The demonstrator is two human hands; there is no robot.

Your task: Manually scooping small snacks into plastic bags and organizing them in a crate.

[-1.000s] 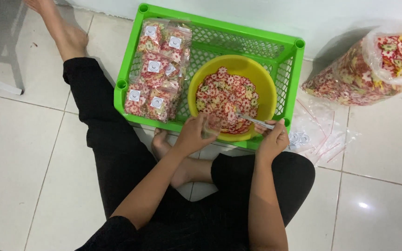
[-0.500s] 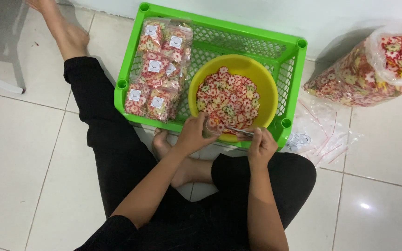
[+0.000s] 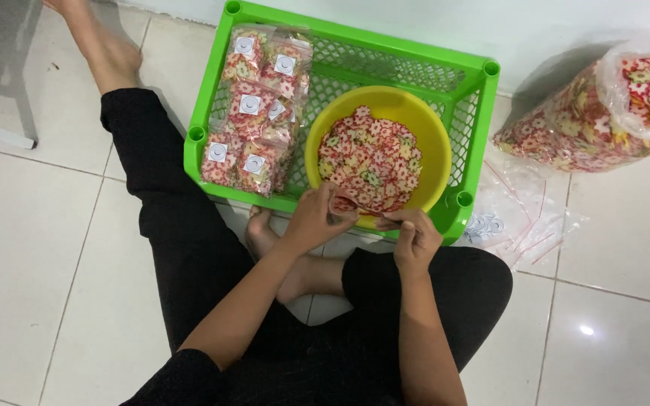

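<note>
Now the right hand point(image 3: 415, 237) has drawn in from four o'clock of the yellow bowl point(image 3: 423, 131), meeting the left hand point(image 3: 314, 218); both sets of fingers pinch a small clear bag point(image 3: 344, 203).

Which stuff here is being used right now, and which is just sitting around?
In use: left hand, right hand, small bag, yellow bowl of flower pieces.

Sitting around: filled packets, green crate, big sack, empty bags.

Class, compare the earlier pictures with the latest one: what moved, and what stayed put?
The right hand drew in leftward from the bowl's right rim to meet the left hand at the near rim, its metal spoon now mostly hidden. The left hand keeps its small clear bag. Yellow bowl, green crate, filled packets and big sack stayed.
</note>
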